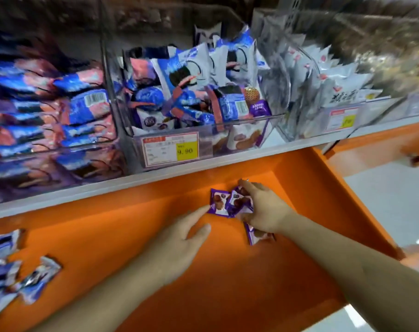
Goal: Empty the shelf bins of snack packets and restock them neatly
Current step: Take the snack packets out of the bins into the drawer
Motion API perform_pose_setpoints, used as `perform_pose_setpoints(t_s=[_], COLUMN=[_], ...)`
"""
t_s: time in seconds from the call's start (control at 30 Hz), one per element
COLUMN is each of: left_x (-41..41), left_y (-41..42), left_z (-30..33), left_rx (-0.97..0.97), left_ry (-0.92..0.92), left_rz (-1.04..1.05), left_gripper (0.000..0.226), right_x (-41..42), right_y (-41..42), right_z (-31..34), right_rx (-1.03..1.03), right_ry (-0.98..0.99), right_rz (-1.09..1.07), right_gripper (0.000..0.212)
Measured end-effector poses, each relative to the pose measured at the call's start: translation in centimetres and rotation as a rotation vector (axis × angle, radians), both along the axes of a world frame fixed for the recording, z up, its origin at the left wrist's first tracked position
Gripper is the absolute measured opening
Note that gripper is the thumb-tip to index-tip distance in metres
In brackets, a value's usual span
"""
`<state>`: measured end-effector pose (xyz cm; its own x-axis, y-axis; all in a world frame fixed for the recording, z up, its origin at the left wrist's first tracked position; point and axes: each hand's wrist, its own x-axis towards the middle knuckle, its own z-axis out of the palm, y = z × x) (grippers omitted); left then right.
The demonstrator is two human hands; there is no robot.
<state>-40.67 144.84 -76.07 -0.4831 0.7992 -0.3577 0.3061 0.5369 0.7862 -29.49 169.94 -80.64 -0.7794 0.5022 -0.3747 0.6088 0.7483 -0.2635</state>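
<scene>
Gathering a small cluster of purple snack packets (230, 202) on the orange shelf ledge (227, 283), just below the clear bins. Right hand (263, 212) curling over the cluster, thumb and fingers pinching at least one packet; another purple packet (256, 234) lying partly under the wrist. Left hand (179, 236) reaching in with fingers straight and relaxed, index fingertip touching the edge of the leftmost packet, gripping nothing.

Judging the job as somewhere in its middle. Middle bin (194, 130), behind the 9.90 price label (171, 149), still holding a jumble of blue, white and purple packets, lying at all angles rather than lined up. Left bin (52, 111) heaped with blue-and-pink packets, right bin (306, 92) packed with white ones standing roughly upright. More blue packets (16, 274) lying loose at the ledge's left end. Remaining, seemingly: clearing the loose packets off the ledge and setting the middle bin in order.
</scene>
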Motion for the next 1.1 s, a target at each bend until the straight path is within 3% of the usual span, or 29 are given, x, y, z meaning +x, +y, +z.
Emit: perform_pose_setpoints(t_s=[0.1, 0.27, 0.47, 0.63, 0.8, 0.97, 1.1], left_x=[-0.6, -2.6, -6.6, -11.8, -16.6, -17.9, -18.1], left_y=[-2.2, -8.6, -17.0, -22.6, -25.0, -25.2, -24.8], left_z=[1.9, 8.5, 17.8, 19.8, 18.4, 17.5, 17.5], left_rx=[0.039, 0.103, 0.222, 0.296, 0.102, 0.088, 0.117], left_ry=[0.096, 0.274, 0.414, 0.619, 0.706, 0.693, 0.703], left_rz=[-0.034, 0.007, 0.225, 0.409, 0.405, 0.358, 0.387], left_gripper=[0.048, 0.046, 0.037, 0.046, 0.080, 0.069, 0.068], right_x=[0.0, -1.7, -5.8, -12.1, -19.4, -26.2, -29.6], right_y=[-3.1, -10.1, -19.1, -24.3, -26.4, -26.7, -27.3], right_z=[3.1, 11.9, 22.5, 26.3, 25.0, 23.0, 22.3], right_rx=[-0.067, -0.059, -0.129, -0.067, 0.009, 0.102, 0.123], right_ry=[0.072, 0.242, 0.358, 0.569, 0.567, 0.422, 0.329], right_rz=[0.019, 0.227, 0.411, 0.445, 0.458, 0.425, 0.414], right_gripper=[0.093, 0.079, 0.066, 0.051, 0.069, 0.100, 0.111])
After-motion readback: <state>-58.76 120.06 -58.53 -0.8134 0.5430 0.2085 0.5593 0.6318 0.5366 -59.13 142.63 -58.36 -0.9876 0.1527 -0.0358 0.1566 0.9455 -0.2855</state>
